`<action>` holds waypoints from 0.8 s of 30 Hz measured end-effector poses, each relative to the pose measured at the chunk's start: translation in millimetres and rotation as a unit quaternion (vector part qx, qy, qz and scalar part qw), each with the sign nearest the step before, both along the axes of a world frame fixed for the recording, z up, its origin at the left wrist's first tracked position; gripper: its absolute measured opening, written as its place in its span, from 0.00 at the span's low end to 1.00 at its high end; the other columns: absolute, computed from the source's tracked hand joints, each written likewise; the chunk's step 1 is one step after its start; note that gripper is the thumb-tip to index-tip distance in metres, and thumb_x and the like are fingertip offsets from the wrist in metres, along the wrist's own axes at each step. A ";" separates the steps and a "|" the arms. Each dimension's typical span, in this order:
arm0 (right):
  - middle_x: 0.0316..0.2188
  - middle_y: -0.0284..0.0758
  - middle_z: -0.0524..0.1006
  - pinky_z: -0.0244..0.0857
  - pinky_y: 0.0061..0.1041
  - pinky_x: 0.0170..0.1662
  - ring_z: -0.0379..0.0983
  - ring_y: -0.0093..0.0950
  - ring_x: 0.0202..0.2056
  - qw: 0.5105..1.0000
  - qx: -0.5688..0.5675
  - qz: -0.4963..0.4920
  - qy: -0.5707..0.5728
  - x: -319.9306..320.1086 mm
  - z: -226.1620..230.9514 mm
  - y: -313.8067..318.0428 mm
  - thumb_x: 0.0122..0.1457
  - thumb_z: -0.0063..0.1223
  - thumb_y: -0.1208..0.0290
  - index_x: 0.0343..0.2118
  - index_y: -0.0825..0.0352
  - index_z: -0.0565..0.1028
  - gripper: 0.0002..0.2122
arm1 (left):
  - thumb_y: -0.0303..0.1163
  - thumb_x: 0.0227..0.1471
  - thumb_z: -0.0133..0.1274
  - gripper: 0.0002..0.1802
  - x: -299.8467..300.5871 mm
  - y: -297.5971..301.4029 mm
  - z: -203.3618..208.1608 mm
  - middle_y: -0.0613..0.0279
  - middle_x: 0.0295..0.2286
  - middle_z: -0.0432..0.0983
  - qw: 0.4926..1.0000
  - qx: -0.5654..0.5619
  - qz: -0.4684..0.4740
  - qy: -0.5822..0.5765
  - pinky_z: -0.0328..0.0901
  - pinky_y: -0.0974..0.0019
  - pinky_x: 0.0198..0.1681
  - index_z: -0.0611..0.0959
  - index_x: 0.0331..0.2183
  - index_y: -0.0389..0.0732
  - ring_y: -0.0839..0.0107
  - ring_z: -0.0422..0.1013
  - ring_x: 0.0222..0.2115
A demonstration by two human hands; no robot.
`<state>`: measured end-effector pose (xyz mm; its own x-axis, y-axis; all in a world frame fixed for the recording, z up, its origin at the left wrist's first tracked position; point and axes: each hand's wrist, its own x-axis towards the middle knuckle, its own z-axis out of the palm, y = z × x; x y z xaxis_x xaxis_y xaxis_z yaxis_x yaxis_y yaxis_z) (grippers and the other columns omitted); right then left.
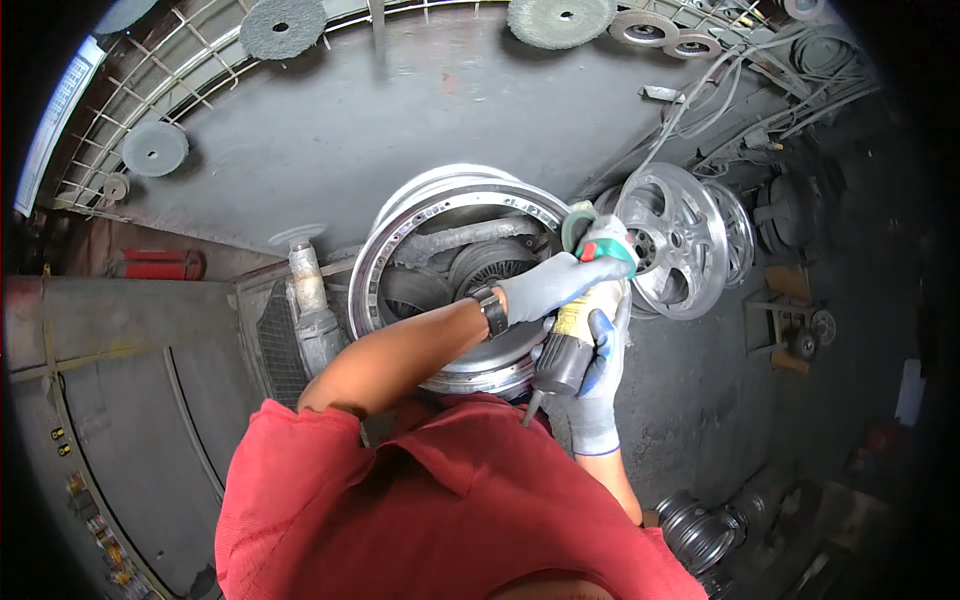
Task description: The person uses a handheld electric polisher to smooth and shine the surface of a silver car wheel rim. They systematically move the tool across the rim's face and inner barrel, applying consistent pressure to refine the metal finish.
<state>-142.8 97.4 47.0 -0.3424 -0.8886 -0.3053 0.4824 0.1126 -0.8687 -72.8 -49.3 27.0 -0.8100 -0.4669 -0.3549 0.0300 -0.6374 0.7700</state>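
An angle grinder (565,362) with a dark motor end and yellow wrapping is tilted across the right side of a large polished wheel rim (372,275). My left hand (548,287), in a grey glove with a dark watch at the wrist, is closed around its front end, beside a green and red part. Lower down, my right hand (603,375), in a grey and blue glove, wraps round the body. The grinder's disc (576,230) shows at the rim's upper right edge; I cannot tell whether it touches the rim. The grinder's cord drops toward my red shirt.
Right of the rim stand spoked alloy wheels (672,240). A grey tool with a round pad (315,325) is at the left. Abrasive discs (282,27) hang on a wire rack along the far wall. Loose cables (700,100) hang at upper right; more rims (695,530) lie lower right.
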 end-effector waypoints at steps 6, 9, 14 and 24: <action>0.57 0.44 0.70 0.81 0.35 0.44 0.79 0.34 0.45 0.998 0.029 0.029 -0.056 21.5 6.8 -18.8 0.66 0.54 0.69 0.76 0.59 0.46 0.39 | 0.53 0.63 0.59 0.30 38.2 -2.4 9.5 0.64 0.40 0.83 0.998 -0.049 0.043 -0.021 0.71 0.70 0.42 0.84 0.49 0.33 0.78 0.77 0.38; 0.60 0.46 0.69 0.68 0.32 0.61 0.72 0.36 0.57 0.965 -0.040 0.174 0.193 31.8 -5.6 -41.5 0.63 0.59 0.72 0.75 0.66 0.49 0.41 | 0.36 0.68 0.53 0.23 86.7 13.8 -38.2 0.60 0.48 0.79 0.976 -0.021 0.189 0.105 0.72 0.65 0.52 0.76 0.58 0.33 0.75 0.77 0.45; 0.68 0.55 0.65 0.57 0.39 0.70 0.63 0.47 0.69 0.855 -0.093 0.378 0.343 37.0 -4.2 -62.7 0.57 0.64 0.73 0.75 0.69 0.49 0.45 | 0.49 0.61 0.61 0.38 138.0 68.5 -76.7 0.56 0.56 0.74 0.916 0.002 0.387 0.109 0.71 0.55 0.59 0.70 0.64 0.38 0.63 0.74 0.55; 0.64 0.50 0.68 0.65 0.35 0.64 0.69 0.39 0.63 0.953 0.009 0.089 0.289 -0.6 -45.4 -19.3 0.61 0.60 0.75 0.74 0.70 0.50 0.41 | 0.45 0.64 0.58 0.26 42.7 10.7 -58.2 0.65 0.45 0.81 0.982 -0.164 0.094 0.011 0.69 0.66 0.52 0.82 0.53 0.34 0.78 0.73 0.46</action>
<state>-143.4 78.1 1.6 -0.3018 -0.9448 -0.1273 -0.1051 0.1657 -0.9806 -30.1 -38.6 -31.2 -0.7047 -0.6947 -0.1445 0.1413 -0.3370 0.9308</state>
